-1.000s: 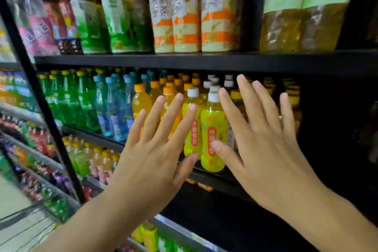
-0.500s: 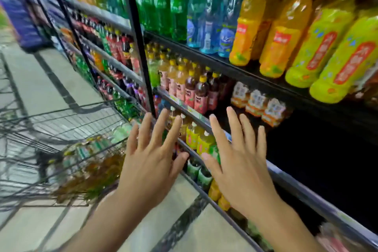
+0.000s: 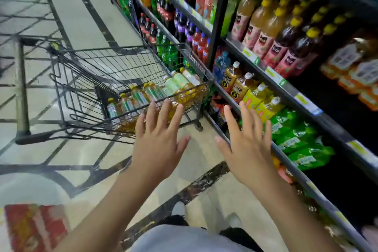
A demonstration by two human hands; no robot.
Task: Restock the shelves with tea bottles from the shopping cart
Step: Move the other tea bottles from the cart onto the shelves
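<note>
The left hand (image 3: 156,145) and the right hand (image 3: 248,149) are both held out flat in the air with the fingers spread, and they hold nothing. The tea bottles (image 3: 155,93) lie on their sides in the cart (image 3: 86,71), packed along its near edge and right corner, just beyond the left fingertips. The cart stands on the floor (image 3: 86,22) just beside the shelves (image 3: 286,88), which are full of drinks.

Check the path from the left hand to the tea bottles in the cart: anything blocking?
Only the cart's near wire wall. The left hand, open and empty, is outside it, and the tea bottles lie on the basket floor behind the mesh. The shopping cart is open on top, so reaching over the rim looks clear.
</note>
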